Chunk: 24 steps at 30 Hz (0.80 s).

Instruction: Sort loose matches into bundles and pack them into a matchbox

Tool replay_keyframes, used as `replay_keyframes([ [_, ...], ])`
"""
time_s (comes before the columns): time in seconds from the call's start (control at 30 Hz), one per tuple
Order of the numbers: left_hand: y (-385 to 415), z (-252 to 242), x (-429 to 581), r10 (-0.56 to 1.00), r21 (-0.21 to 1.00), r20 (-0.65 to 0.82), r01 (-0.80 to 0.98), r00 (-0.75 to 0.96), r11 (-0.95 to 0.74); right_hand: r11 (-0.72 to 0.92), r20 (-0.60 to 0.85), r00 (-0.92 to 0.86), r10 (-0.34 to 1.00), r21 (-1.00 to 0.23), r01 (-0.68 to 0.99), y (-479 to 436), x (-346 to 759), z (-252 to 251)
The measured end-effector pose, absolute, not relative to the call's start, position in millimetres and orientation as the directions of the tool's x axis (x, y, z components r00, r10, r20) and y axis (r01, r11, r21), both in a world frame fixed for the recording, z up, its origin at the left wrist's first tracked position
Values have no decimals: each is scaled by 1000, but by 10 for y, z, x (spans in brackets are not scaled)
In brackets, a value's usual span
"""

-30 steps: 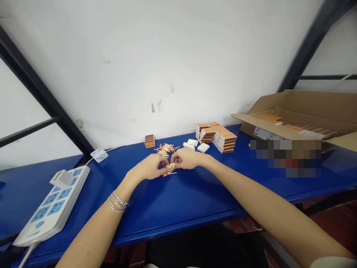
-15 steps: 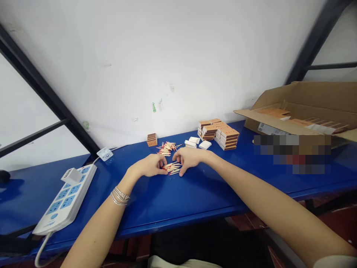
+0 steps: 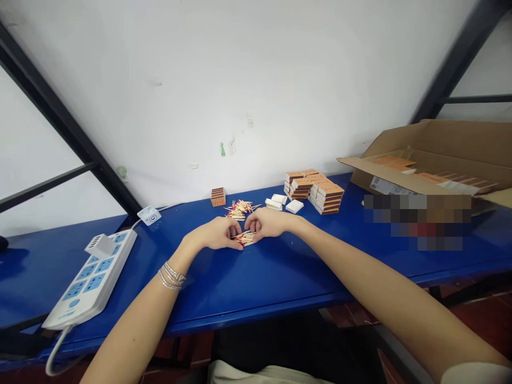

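Note:
Both my hands rest on the blue table [image 3: 256, 282], cupped from either side around a small bundle of red-tipped matchsticks [image 3: 245, 238]. My left hand [image 3: 216, 234], with silver bracelets on its wrist, has its fingers curled against the bundle. My right hand [image 3: 269, 223] presses on it from the right with bent fingers. A loose pile of matchsticks [image 3: 239, 209] lies just behind my hands.
A small brown matchbox [image 3: 218, 197] stands near the wall. White inner trays [image 3: 286, 202] and stacks of brown matchboxes [image 3: 316, 191] sit at the back right. An open cardboard box [image 3: 436, 160] is at far right, a white power strip [image 3: 90, 274] at left.
My hands spread the matchsticks slightly on the table half a second ago and have now closed together around them again. The view shifted a little.

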<state>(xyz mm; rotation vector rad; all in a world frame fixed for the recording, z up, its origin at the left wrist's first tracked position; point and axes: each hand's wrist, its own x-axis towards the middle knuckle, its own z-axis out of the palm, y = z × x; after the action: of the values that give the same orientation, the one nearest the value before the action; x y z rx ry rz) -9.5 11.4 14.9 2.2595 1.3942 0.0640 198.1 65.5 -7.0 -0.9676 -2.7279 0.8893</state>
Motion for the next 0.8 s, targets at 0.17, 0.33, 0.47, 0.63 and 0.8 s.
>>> replay_keyframes([
  [0.17,119,171,-88,852,387,-217,843,477,-373,624,-82,-792,605,-569,536,611,1966,-41],
  [0.33,129,159,-102,836,415,-213,822,505,-390,621,-83,-786,612,-566,543,545,1934,-2],
  [0.47,126,160,-103,838,423,-198,816,508,-394,635,-55,-792,609,-565,527,570,1948,-10],
  [0.63,120,183,-89,833,424,-179,805,524,-415,651,-29,-795,607,-556,517,595,1975,20],
  [0.8,143,177,-85,847,435,-154,805,508,-404,679,7,-798,603,-531,507,594,1972,58],
])
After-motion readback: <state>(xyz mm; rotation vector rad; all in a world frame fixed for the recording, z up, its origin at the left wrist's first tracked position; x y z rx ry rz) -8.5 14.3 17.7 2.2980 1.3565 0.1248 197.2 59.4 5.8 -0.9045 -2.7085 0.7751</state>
